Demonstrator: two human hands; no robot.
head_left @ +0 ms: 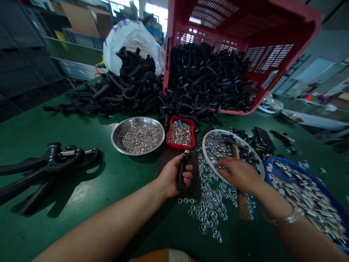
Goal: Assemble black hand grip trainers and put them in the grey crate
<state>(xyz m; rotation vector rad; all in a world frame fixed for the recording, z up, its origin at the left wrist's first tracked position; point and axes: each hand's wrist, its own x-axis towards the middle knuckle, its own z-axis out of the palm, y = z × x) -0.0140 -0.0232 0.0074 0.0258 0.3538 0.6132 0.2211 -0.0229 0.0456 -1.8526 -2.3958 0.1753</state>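
My left hand [174, 176] is closed around a black handle [181, 173] with a metal tip at its top, held upright over a dark pad [194, 182]. My right hand [237, 173] reaches to the near rim of a white basin [207, 160] holding small metal rings, its fingertips down among them. Whether those fingers grip a ring is hidden. Under that hand lies a hammer, its wooden handle [243, 206] pointing toward me. Loose metal rings [208, 207] are scattered between the pad and the hammer.
Behind the hands stand a steel bowl [116, 140] and a red box [169, 146] of small metal parts. A blue basin [268, 165] of metal pieces sits right. Black assemblies [51, 160] lie left. A tipped red crate [168, 69] spills black parts at the back.
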